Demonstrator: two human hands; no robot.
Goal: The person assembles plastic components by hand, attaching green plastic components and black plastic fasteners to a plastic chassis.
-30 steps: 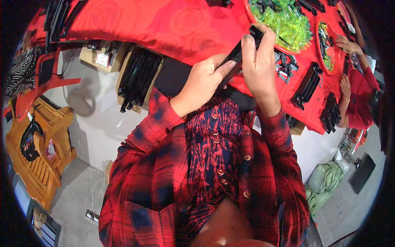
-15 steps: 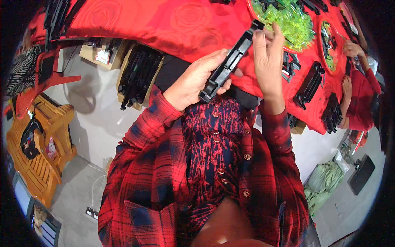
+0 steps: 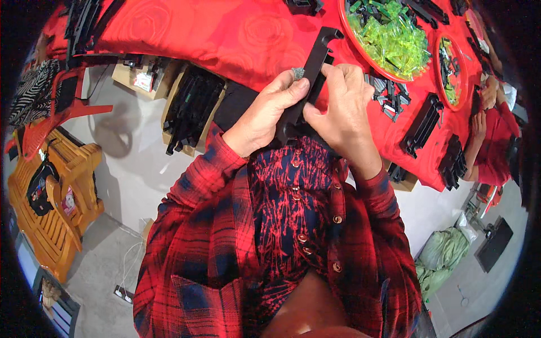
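A long black plastic part [image 3: 311, 69] with a hooked far end slants in front of my body, its broad smooth face showing. My left hand [image 3: 262, 117] grips it from the left, thumb lying across that face. Beside the left fingertips sits a small sparkly grey bit [image 3: 298, 72] whose kind I cannot make out. My right hand [image 3: 348, 115] is closed at the part's right edge, with bent fingers and thumb against its side. Whatever the right fingertips press there is hidden. The part's near end hangs in front of my patterned top.
On the red-covered table [image 3: 225, 34], a red-rimmed basin [image 3: 389, 42] holds yellow-green translucent pieces. Right of it are another basin [image 3: 441, 72], small loose parts [image 3: 390, 96] and black parts [image 3: 421, 124]. A box of black parts [image 3: 194, 107] stands below. Another person's arm [image 3: 476, 132] is at right.
The black part has been turned over, from its slotted side to its smooth face. My right hand has moved from its far end down to its right side, fingers now bent in.
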